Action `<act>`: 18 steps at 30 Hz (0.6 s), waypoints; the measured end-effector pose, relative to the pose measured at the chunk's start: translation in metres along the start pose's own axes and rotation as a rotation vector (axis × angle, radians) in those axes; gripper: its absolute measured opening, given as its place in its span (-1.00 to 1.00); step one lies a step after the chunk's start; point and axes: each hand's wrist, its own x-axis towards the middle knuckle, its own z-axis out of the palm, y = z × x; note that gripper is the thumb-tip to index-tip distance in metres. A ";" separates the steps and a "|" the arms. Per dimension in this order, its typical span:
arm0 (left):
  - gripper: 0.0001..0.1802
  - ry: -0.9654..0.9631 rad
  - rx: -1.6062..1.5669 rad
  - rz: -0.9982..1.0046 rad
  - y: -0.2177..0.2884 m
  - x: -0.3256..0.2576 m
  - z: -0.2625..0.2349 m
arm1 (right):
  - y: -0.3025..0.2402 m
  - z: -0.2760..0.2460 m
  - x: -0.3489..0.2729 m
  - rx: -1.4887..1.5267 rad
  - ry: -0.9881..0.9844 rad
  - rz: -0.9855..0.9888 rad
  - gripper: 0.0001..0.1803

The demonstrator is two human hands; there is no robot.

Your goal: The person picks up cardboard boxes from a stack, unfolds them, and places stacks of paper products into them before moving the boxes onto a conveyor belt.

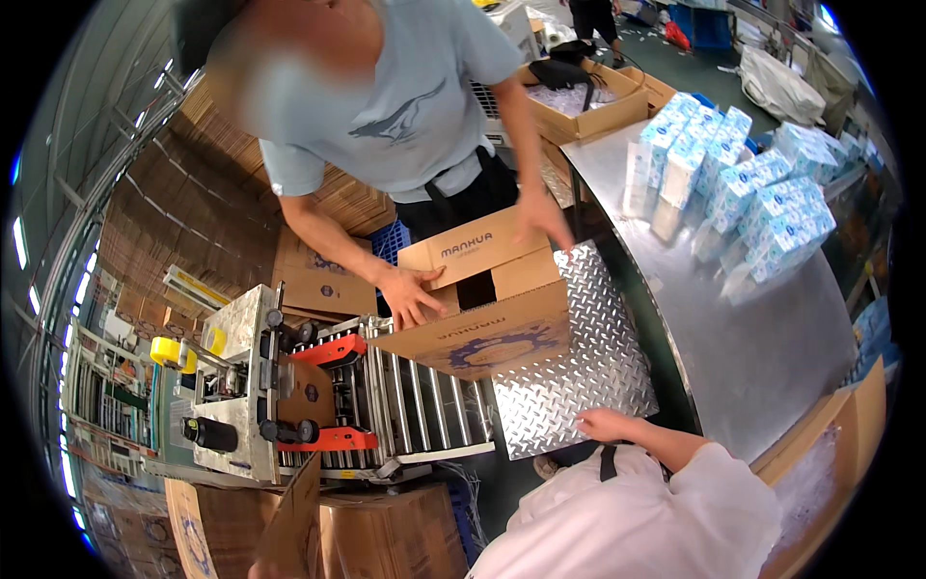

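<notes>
— Your white sleeve (637, 521) fills the near edge. What is your right hand (606, 425) doing?

— It rests on the near edge of the silver diamond-patterned metal plate (569, 386). It holds nothing that shows. You cannot tell whether the fingers lie flat or curl over the rim. Your left hand is out of view.

— And the brown printed cardboard box (492, 338)?

— Beyond your hand and a little to its left, sitting half on the far end of that plate and half on the steel roller conveyor (424, 405). It seems to sit there so it can roll on without lifting.

— Who has hold of it?

— A co-worker in a grey shirt, facing you. One hand (410, 294) presses a top flap down on the side left of your hand, and the other (540, 220) reaches the far flap. The middle is not closed yet.

— What else?

— Well to the left of your hand, the grey tape-sealing machine with orange guides (241, 386) straddles the rollers. To the right and beyond, small blue-and-white cartons (743, 183) stand stacked on the curved steel table (752, 338), likely within reach for filling boxes.
</notes>
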 end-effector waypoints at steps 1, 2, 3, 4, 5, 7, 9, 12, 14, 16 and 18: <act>-0.71 0.158 0.013 0.033 0.018 0.017 -0.013 | -0.041 -0.015 0.007 -0.018 -0.047 -0.048 -0.68; -0.59 0.145 -0.048 0.127 0.042 0.028 -0.023 | -0.060 -0.016 0.017 0.041 -0.031 -0.134 -0.65; -0.52 0.161 -0.115 0.294 0.061 0.039 -0.030 | -0.074 -0.005 0.026 0.091 0.078 -0.282 -0.60; -0.48 0.150 -0.257 0.332 0.071 0.047 -0.034 | -0.114 -0.020 0.027 0.133 0.044 -0.410 -0.53; -0.44 0.141 -0.403 0.372 0.082 0.053 -0.038 | -0.135 -0.022 0.028 0.133 0.153 -0.642 -0.36; -0.37 0.145 -0.619 0.203 0.096 0.061 -0.041 | -0.178 -0.042 0.014 0.067 0.089 -0.658 -0.06; -0.32 0.179 -0.837 0.182 0.116 0.076 -0.044 | -0.190 -0.054 0.003 0.049 0.092 -0.662 0.04; -0.37 0.441 -1.091 -0.084 0.137 0.090 -0.034 | -0.164 -0.087 -0.013 0.083 0.046 -0.556 0.09; -0.45 0.417 -0.995 -0.233 0.088 0.084 0.008 | -0.152 -0.125 -0.040 0.170 0.253 -0.636 -0.13; -0.57 0.225 -0.963 -0.986 0.069 0.094 0.050 | -0.148 -0.147 -0.052 0.045 0.405 -0.719 -0.27; -0.44 0.209 -1.249 -0.868 0.085 0.071 0.078 | -0.144 -0.165 -0.057 -0.253 0.729 -0.716 -0.59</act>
